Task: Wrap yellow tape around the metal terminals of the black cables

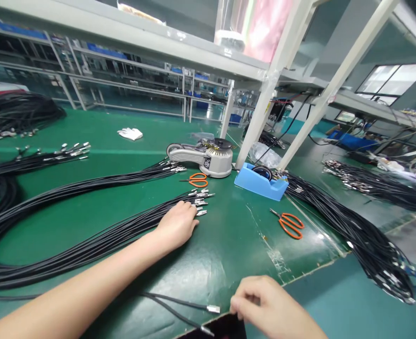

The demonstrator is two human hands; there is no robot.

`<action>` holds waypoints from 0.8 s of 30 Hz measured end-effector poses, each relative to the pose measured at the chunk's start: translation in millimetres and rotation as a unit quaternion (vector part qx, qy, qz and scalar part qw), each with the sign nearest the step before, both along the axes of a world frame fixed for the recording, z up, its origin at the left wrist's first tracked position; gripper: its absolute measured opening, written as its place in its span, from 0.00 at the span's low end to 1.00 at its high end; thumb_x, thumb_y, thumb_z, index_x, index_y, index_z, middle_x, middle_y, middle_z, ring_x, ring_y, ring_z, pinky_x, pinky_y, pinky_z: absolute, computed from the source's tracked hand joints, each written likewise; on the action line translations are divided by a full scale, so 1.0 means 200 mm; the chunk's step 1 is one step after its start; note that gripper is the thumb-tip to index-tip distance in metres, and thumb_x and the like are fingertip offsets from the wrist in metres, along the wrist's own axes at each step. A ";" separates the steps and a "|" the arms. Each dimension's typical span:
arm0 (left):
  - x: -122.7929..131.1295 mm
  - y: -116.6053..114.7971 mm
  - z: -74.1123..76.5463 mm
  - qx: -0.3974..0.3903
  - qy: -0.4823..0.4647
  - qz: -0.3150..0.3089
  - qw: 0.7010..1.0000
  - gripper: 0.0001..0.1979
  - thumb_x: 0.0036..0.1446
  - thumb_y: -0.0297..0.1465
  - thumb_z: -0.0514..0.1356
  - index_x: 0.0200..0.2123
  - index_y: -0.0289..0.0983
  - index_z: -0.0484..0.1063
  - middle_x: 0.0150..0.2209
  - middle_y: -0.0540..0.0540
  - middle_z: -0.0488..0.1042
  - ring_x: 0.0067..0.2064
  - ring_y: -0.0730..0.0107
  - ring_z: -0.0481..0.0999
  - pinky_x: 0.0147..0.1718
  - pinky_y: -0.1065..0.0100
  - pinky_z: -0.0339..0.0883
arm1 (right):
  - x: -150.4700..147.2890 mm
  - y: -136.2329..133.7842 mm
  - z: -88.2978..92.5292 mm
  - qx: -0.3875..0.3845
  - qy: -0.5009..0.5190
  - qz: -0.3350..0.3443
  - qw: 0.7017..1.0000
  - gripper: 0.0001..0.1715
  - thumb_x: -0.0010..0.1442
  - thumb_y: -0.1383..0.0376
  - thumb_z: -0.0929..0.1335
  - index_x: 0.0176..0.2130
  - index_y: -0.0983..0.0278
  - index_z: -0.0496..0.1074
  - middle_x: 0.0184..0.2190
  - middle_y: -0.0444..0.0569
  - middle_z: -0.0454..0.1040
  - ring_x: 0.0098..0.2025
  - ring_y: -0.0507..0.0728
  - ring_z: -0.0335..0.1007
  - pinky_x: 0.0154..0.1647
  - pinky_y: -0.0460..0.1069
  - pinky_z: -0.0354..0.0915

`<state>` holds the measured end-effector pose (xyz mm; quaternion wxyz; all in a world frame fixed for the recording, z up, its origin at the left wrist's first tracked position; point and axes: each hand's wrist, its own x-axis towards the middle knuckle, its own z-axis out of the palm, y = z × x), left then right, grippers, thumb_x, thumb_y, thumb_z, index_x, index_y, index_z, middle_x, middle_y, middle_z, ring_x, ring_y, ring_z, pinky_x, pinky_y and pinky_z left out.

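My left hand (178,223) reaches across the green table, its fingers curled over a bundle of black cables (123,234) just behind their metal connector ends (201,202). Near the table's front edge, my right hand (264,301) is closed, thumb against bent fingers; whatever may be between them is hidden. Two separate cables lie close by, one ending in a silver connector (213,309) left of my right hand. Below that hand is a dark piece (231,327) at the edge. A second cable bundle (123,179) runs behind the first, both curving round at the left.
Orange-handled scissors (198,180) lie beside a grey round tape machine (217,160). Another orange-handled pair (290,223) rests right of centre, near a blue tape dispenser (261,181). More cables (349,230) hang over the right edge. A white glove (130,133) lies behind; shelf posts (260,103) rise there.
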<state>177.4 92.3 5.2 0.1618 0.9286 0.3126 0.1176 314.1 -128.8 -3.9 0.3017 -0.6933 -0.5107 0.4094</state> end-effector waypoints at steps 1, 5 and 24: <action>0.02 0.02 -0.02 -0.002 -0.006 0.008 1.000 0.07 0.56 0.30 0.54 0.31 0.35 0.70 0.36 0.39 0.72 0.44 0.55 0.67 0.47 0.57 0.59 | 0.03 0.02 0.00 0.010 0.020 -0.024 0.999 0.11 0.57 0.65 0.65 0.26 0.63 0.75 0.24 0.45 0.74 0.28 0.54 0.69 0.30 0.46 0.61; 0.05 0.04 -0.06 -0.044 -0.034 0.020 0.998 0.08 0.57 0.30 0.52 0.27 0.37 0.68 0.32 0.43 0.72 0.39 0.60 0.70 0.41 0.61 0.63 | 0.11 0.25 0.00 0.097 0.127 -0.146 0.976 0.14 0.57 0.57 0.66 0.34 0.66 0.73 0.24 0.46 0.73 0.27 0.53 0.69 0.30 0.47 0.64; -0.10 -0.05 -0.20 -0.118 -0.180 0.046 0.976 0.09 0.58 0.28 0.49 0.33 0.40 0.69 0.32 0.50 0.76 0.34 0.70 0.76 0.34 0.72 0.68 | 0.07 0.85 0.02 0.117 0.269 -0.200 0.935 0.17 0.42 0.58 0.76 0.20 0.70 0.73 0.16 0.47 0.72 0.19 0.50 0.66 0.20 0.44 0.60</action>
